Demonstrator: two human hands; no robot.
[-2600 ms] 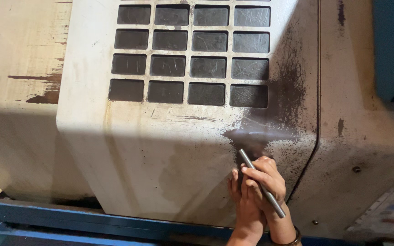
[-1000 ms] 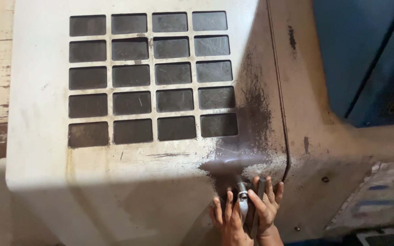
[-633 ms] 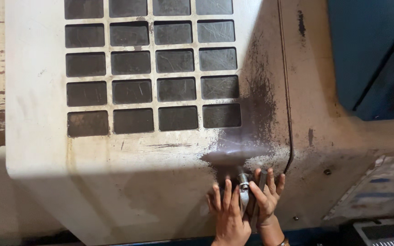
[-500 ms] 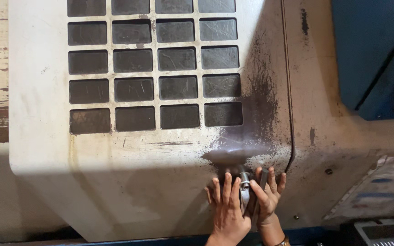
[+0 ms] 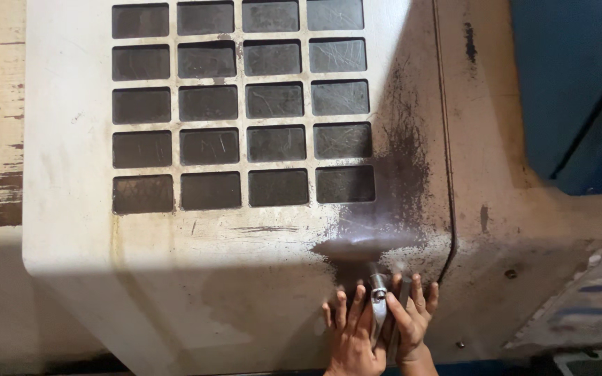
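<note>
Between the two hands, near the lower right corner of the panel (image 5: pixel 245 237), sits a short metal rod (image 5: pixel 379 313). It stands roughly upright in the view, its upper end against the panel just below a dark worn smear (image 5: pixel 377 240).

Change since the earlier views: 2.6 s ago the rod was gripped as a long slanted bar with both hands stacked around it. It now points nearly straight at the panel, so only a short length shows, and both hands have spread flat beside it. In the last half second the hands and rod hold almost the same position. This suggests steady pressure at one spot rather than travel across the surface.

Left hand (image 5: pixel 351 338): fingers extended and fanned, palm toward the panel, fingertips touching the surface left of the rod. Right hand (image 5: pixel 412 320): fingers also extended, pressed along the rod's right side. Neither hand shows a closed fist; the rod appears pinched between the two hands, though the exact contact is shadowed and cannot be confirmed.

Surroundings: above the hands, the panel carries a grid of dark rectangular openings (image 5: pixel 245 104). Dark speckled residue runs up the panel's right edge. A seam (image 5: pixel 447 174) separates the panel from the adjoining beige housing (image 5: pixel 496 209). A blue surface (image 5: pixel 573 83) lies at upper right.
</note>
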